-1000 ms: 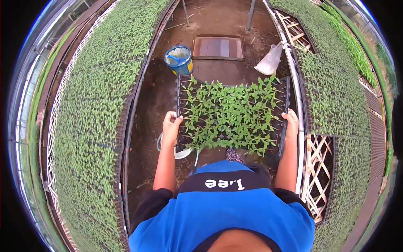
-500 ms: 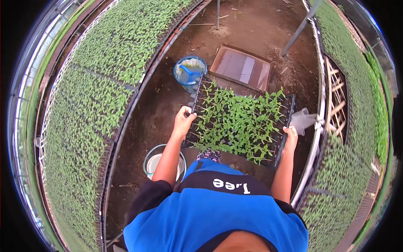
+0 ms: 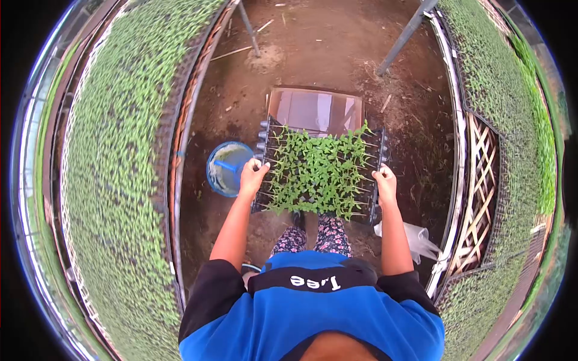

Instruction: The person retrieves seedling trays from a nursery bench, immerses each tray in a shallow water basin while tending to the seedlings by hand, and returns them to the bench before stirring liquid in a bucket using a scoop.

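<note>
A black seedling tray (image 3: pixel 379 150) full of green seedlings (image 3: pixel 319 165) is held out in front of my body, over the ground. My left hand (image 3: pixel 254 176) grips its left rim, fingers curled over the edge. On the opposite rim, my right hand (image 3: pixel 385 179) is closed in the same way. Just beyond the tray lies a shallow brown basin (image 3: pixel 316 108) with a shiny, reflecting surface, partly hidden behind the tray's far edge. Left of my left hand stands a blue bucket (image 3: pixel 212 174) with a blue dipper (image 3: pixel 226 165) inside.
Long beds of seedlings run along the left (image 3: pixel 120 162) and right (image 3: pixel 481 78). A metal post (image 3: pixel 400 45) rises at the far right, another post (image 3: pixel 248 30) at the far left. A bamboo lattice (image 3: pixel 478 192) and a translucent plastic piece (image 3: pixel 415 240) are on the right.
My view has turned and shifted with the tray, which now lines up squarely with the brown basin. The bucket appears lower and farther left. Both hands keep their hold on the tray.
</note>
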A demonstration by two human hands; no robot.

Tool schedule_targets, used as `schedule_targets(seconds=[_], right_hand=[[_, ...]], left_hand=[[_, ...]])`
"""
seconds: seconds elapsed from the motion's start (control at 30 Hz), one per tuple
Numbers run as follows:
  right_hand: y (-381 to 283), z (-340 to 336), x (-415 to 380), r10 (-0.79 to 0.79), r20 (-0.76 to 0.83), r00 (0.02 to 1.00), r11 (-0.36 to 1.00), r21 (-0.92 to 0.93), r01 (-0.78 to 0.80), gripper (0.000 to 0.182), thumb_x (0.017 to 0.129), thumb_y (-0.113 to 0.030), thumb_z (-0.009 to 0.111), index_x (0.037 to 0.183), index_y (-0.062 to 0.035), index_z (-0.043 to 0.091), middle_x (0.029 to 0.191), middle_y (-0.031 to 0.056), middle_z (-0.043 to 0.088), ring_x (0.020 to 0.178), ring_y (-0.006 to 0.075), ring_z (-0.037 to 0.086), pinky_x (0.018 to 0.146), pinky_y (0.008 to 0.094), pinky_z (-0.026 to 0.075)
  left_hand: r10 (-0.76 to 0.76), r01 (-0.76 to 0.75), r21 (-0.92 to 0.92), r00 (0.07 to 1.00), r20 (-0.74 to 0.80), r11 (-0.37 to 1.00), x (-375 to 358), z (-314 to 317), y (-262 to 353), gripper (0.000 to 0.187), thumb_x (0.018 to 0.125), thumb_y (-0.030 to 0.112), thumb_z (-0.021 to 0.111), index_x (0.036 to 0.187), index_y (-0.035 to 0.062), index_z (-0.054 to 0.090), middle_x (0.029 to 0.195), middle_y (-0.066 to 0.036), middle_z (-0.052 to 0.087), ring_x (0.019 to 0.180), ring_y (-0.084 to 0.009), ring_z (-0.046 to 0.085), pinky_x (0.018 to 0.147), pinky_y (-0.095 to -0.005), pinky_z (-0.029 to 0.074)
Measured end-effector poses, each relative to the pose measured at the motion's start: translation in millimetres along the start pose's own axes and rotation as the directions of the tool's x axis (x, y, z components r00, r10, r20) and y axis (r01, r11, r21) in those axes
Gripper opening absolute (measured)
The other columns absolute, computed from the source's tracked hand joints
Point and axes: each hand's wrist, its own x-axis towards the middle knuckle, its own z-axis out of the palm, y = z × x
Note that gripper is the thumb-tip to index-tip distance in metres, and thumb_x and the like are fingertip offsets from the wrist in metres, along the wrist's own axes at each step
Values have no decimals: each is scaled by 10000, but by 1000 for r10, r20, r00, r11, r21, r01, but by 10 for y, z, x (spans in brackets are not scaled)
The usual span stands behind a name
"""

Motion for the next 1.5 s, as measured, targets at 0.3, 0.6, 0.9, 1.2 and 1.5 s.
schedule_targets(seconds=[0.3, 0.6, 0.9, 1.2, 1.5], right_hand=[[961, 576, 2619, 75, -56, 996, 993, -87, -80, 247, 684, -71, 556, 543, -63, 353, 629, -17, 407, 598, 85, 374, 556, 251, 323], [3124, 1148, 5071, -96, -303, 948, 903, -428, -45, 241, 673, -81, 546, 543, -39, 347, 525, 46, 363, 499, 143, 334, 478, 315, 326], [4590, 996, 5909, -114, -439, 891, 945, -325, -40, 221, 754, -94, 579, 608, -82, 413, 558, -28, 380, 530, 77, 349, 493, 260, 322], [5119, 700, 6317, -14, -351, 936, 750, -623, -222, 213, 750, -220, 581, 680, -45, 481, 653, 122, 564, 631, 248, 553, 632, 358, 422], [4828, 650, 6043, -219, -167, 961, 759, -648, 60, 198, 763, -161, 502, 884, -77, 635, 788, 157, 625, 755, 260, 611, 690, 333, 456]], left_hand=[[-20, 20, 94, 1000, 1, 995, 2667, 1039, -217, 268, 760, 202, 624, 654, 90, 404, 597, 15, 419, 573, -86, 352, 530, -257, 335], [39, -7, 175, 983, -177, 984, 5292, 1991, -2229, 259, 769, 168, 631, 652, 64, 424, 553, -12, 443, 532, -109, 368, 511, -291, 369], [-59, 68, 21, 952, -300, 997, 6320, 2227, -3259, 200, 776, 169, 633, 681, 92, 475, 592, 22, 440, 535, -97, 373, 501, -279, 346], [-204, 261, 168, 933, -295, 951, 6788, 2180, -3982, 199, 717, 201, 668, 729, 61, 527, 669, -37, 549, 613, -148, 485, 574, -308, 401], [175, 61, 565, 919, -354, 823, 6037, 2430, -3273, 392, 797, 269, 543, 1139, 83, 500, 1123, -136, 490, 1088, -324, 417, 910, -429, 325]])
